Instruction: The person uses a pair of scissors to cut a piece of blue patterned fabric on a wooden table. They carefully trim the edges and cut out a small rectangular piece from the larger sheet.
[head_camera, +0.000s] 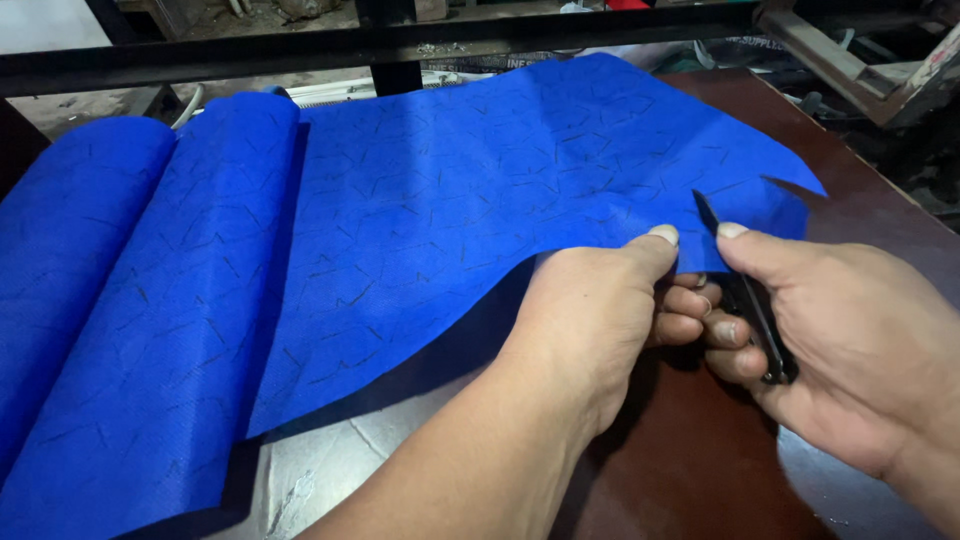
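Blue fabric (420, 200), thin and crinkled with fine dark crease marks, covers most of your worktop (700, 470), lying in long soft folds at the left and running flat toward the far right, where its cut edge ends in a pointed corner. Your left hand (590, 320) pinches the near edge of that fabric, thumb on top and fingers curled beneath, lifting the edge a little off the dark brown surface. Your right hand (850, 340) is just beside it, its grip closed around black scissors (750, 305); the handle sits in your curled fingers and the thumb presses along the top. The narrow tip pokes up past your thumb and meets the fabric edge right next to your left thumb; whether the blades are apart or together, you cannot tell. A paler, worn patch of worktop shows near your left forearm. Beyond the fabric a black metal bar (300, 50) crosses the view, and behind it lie white packages with dark print, partly hidden.
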